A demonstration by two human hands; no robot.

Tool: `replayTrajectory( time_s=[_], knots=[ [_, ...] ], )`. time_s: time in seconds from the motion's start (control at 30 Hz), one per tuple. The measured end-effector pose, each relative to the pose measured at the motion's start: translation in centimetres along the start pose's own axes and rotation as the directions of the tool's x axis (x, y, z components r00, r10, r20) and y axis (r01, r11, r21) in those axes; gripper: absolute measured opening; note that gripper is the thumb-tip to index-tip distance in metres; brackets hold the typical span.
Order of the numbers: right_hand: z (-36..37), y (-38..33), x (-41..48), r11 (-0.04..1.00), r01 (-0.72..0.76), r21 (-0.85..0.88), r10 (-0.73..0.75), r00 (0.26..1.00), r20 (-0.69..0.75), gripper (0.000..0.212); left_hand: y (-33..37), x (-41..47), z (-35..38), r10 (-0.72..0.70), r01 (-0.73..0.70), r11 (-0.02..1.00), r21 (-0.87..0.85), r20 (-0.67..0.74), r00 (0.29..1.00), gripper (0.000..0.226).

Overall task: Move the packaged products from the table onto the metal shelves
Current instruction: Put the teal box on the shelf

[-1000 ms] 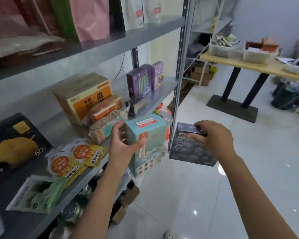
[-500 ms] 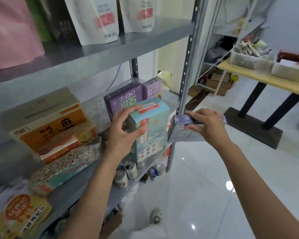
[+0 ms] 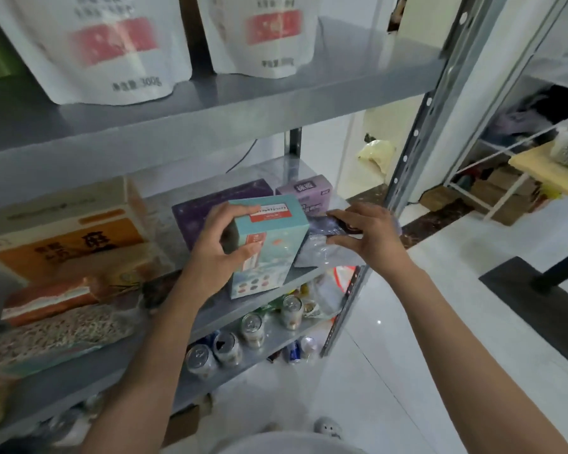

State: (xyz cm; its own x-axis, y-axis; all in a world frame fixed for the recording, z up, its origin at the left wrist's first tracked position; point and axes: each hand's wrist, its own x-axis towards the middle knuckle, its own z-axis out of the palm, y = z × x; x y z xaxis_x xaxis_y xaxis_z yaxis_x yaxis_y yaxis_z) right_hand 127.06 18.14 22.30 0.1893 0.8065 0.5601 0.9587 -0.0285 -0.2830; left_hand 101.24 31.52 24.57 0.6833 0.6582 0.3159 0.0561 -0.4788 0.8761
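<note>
Head, left hand [image 3: 215, 253] grips teal box [image 3: 271, 247], right hand [image 3: 373, 239] dark packet [image 3: 323, 225], 300g pouch [image 3: 95, 60]

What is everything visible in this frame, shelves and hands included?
metal shelves: one rack, grey.
white pouches: two, white with red labels, top shelf.
teal box: one, teal, upright at middle shelf's front edge.
dark package: one, dark purple, right of teal box.
purple boxes: two, purple, behind teal box.
orange box: one, orange-beige, middle shelf left.
cans: several, silver, lower shelf.
left hand: grips teal box.
right hand: holds dark package.
</note>
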Motion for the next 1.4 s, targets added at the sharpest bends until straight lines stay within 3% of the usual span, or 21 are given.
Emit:
replayTrajectory(
  time_s=[0.17, 0.23, 0.33, 0.4, 0.47, 0.53, 0.8, 1.4],
  knots=[
    [1.6, 1.2, 2.8, 0.991, 0.128, -0.024, -0.127, 0.991, 0.029, 0.058, -0.3, -0.8, 0.2, -0.077, 0.091, 0.992, 0.093, -0.144, 0.987, 0.039],
    [1.6, 1.6, 3.2, 0.977, 0.197, -0.076, -0.195, 0.98, 0.036, 0.063, 0.3, -1.4, 0.8, -0.043, 0.106, 0.962, 0.25, -0.245, 0.969, 0.039],
    [1.7, 1.8, 2.8, 0.937, 0.267, -0.223, -0.256, 0.964, 0.078, 0.073, 1.7, -1.9, 1.8, 0.076, 0.148, 0.79, 0.595, -0.335, 0.939, 0.046],
    [1.9, 1.8, 2.7, 0.926, 0.268, -0.266, -0.256, 0.963, 0.08, 0.081, 1.9, -1.8, 2.4, 0.115, 0.161, 0.632, 0.758, -0.297, 0.948, 0.07],
    [2.2, 2.0, 3.0, 0.921, 0.282, -0.27, -0.281, 0.959, 0.044, 0.083, 1.7, -1.7, 3.2, 0.096, 0.163, 0.485, 0.859, -0.237, 0.967, 0.097],
    [2.7, 2.2, 3.4, 0.918, 0.305, -0.253, -0.312, 0.95, 0.012, 0.084, 1.3, -1.4, 4.1, 0.09, 0.191, 0.44, 0.877, -0.255, 0.963, 0.102],
    [5.0, 2.9, 4.9, 0.956, 0.277, -0.096, -0.278, 0.961, 0.002, 0.083, 0.1, 0.3, 4.4, 0.145, 0.239, 0.406, 0.882, -0.32, 0.936, 0.097],
    [6.6, 2.8, 6.9, 0.96, 0.26, -0.1, -0.25, 0.963, 0.103, 0.089, -1.1, 1.7, 3.7, 0.124, 0.257, 0.419, 0.871, -0.335, 0.934, 0.086]
  ],
)
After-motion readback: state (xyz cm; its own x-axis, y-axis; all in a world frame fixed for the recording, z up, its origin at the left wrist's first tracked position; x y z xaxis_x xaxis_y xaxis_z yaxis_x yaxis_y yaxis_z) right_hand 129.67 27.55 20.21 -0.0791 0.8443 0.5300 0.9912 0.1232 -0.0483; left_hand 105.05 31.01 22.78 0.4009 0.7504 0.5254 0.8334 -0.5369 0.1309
